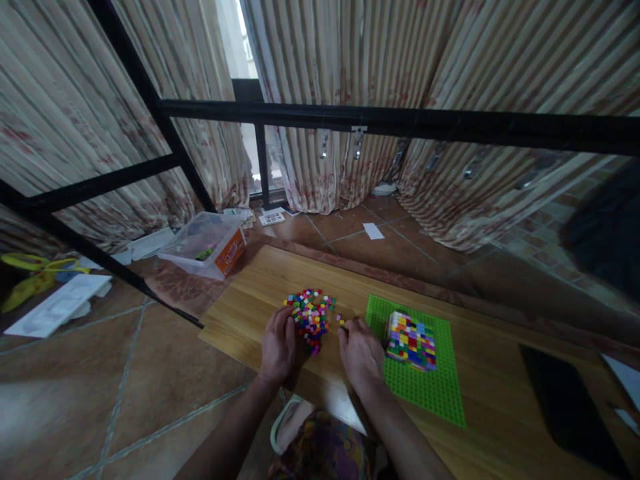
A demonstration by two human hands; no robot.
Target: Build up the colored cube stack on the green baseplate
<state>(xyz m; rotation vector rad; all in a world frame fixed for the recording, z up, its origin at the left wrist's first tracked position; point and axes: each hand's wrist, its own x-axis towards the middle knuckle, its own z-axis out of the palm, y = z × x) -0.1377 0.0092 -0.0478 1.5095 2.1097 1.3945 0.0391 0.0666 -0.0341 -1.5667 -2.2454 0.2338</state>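
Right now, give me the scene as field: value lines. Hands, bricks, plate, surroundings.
left hand: fingers at edge of loose brick pile
right hand: between pile and baseplate, fingertips near small bricks; grip unclear
surface: wooden table
baseplate: green, studded, bearing multicoloured brick block
right of baseplate: dark flat object
off table, left: clear bin, orange label
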